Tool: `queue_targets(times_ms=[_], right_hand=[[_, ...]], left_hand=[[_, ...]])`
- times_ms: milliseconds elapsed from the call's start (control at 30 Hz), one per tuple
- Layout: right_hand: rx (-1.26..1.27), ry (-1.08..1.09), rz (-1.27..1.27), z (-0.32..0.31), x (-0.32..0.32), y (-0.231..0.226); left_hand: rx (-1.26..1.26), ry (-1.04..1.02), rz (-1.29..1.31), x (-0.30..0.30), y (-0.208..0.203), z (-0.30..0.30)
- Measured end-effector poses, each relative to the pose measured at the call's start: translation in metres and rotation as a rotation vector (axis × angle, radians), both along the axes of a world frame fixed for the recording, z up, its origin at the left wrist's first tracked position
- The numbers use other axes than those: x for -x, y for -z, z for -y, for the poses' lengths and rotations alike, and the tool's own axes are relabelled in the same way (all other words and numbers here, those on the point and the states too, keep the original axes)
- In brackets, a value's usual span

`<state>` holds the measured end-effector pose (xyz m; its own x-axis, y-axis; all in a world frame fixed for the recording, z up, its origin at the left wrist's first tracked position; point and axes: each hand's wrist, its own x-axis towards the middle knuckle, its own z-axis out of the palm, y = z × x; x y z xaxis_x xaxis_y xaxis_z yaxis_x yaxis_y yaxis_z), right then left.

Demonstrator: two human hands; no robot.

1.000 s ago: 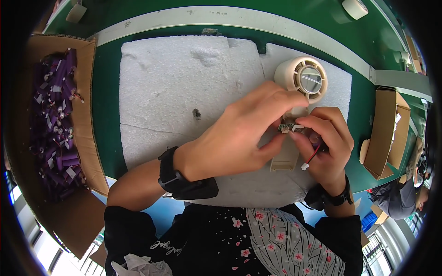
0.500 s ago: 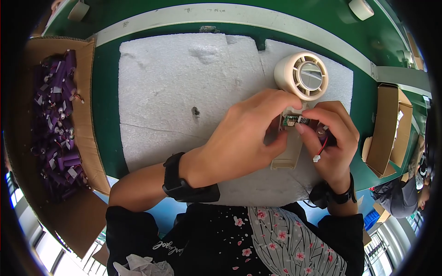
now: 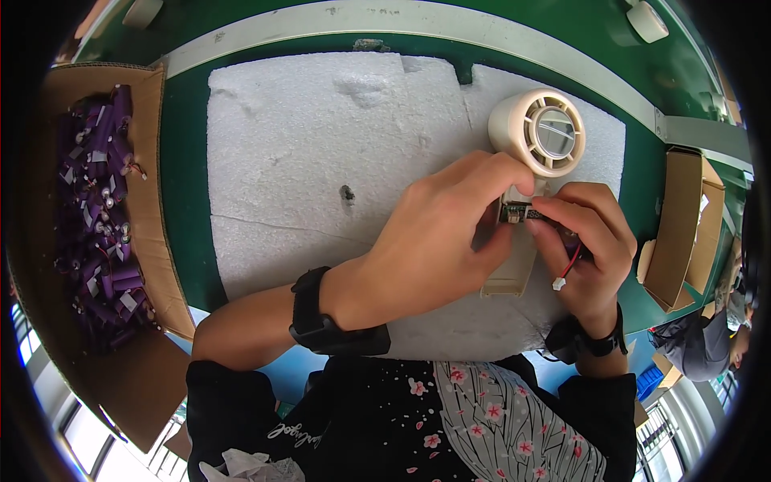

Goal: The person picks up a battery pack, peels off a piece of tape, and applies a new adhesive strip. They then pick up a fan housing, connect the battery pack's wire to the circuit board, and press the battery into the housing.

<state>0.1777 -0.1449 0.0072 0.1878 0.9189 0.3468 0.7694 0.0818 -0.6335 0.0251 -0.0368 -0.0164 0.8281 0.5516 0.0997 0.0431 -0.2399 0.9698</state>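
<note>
A: Where was the green circuit board [image 3: 513,214]?

B: It sat at the upper part of the handle [image 3: 506,281] of a beige fan-like housing, just below its round head [image 3: 536,132]. The view was poor there, with fingers crowding in, so whether the board was seated or only held over the handle could not be told

A: State of the hands?

B: The right hand [image 3: 590,249] pinched the board's right end between thumb and index finger. Its other fingers curled around a purple cell [image 3: 572,239], from which a red and black lead [image 3: 573,263] hung down to a small white plug [image 3: 559,283]. The left hand [image 3: 430,237] was narrow, index finger against the housing and thumb near the board's left end; whether it gripped the board could not be told

A: Surroundings?

B: The housing lay on a pale foam sheet [image 3: 297,153] on a green table [image 3: 189,209]. To the left stood a large carton [image 3: 150,233] of loose purple cells [image 3: 96,201]; to the right, a smaller carton [image 3: 673,229]. A white roll [image 3: 647,22] lay at the far right
</note>
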Motion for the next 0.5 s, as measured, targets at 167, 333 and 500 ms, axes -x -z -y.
queue_targets(times_ms=[167, 333, 500], right_hand=[[-0.021, -0.001, 0.051, -0.0008, 0.0011, -0.0015], [-0.005, 0.042, 0.036, 0.0003, 0.0028, -0.0026], [-0.008, 0.059, 0.013, -0.0027, 0.0059, -0.0036]], left_hand=[[-0.028, -0.022, -0.003, 0.0010, -0.0006, 0.0003], [-0.018, -0.024, 0.017, -0.0015, 0.0027, 0.0006], [-0.021, -0.031, 0.012, 0.0003, 0.0007, 0.0005]])
